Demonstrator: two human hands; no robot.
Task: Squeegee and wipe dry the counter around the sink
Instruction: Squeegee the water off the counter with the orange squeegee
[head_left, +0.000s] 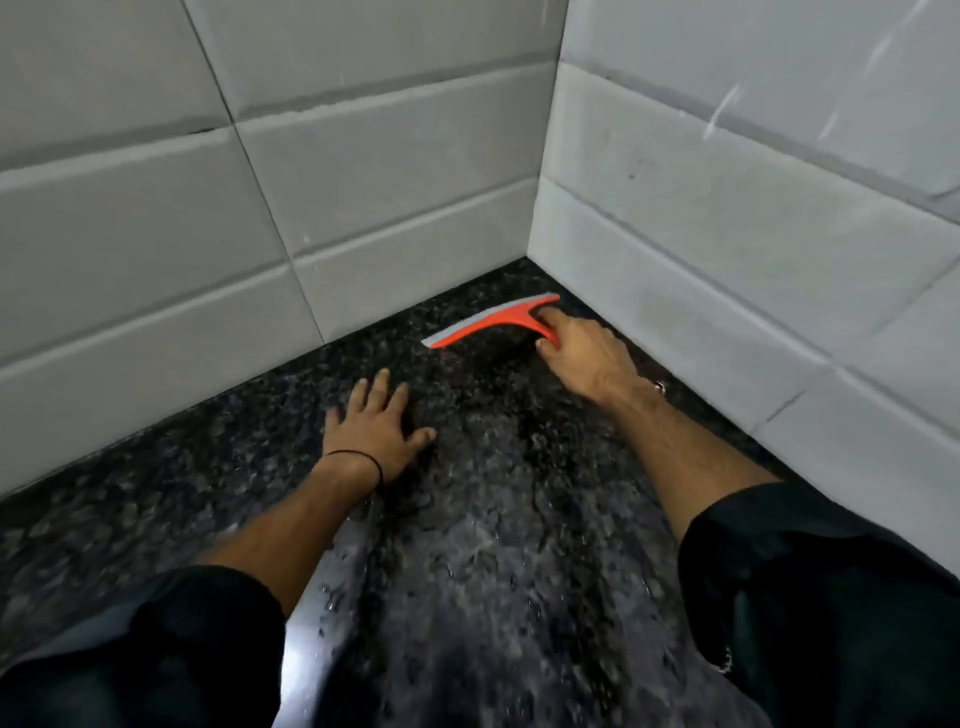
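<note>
While the left hand (375, 434) lies flat with fingers spread on the wet counter (156, 499), left of the squeegee (493, 322), the right hand (582, 348) holds that squeegee by its handle, blade down near the tiled corner (535, 249). I judge the squeegee step is in hand; next, a steady pull away from the corner.

Tiled walls (395, 171) closing the corner at 12 and 3 o'clock, squeegee (493, 325) filling the corner gap, left hand (374, 434) flat on the bench (156, 499) at 9, open wet bench towards 6 and 8 o'clock
</note>
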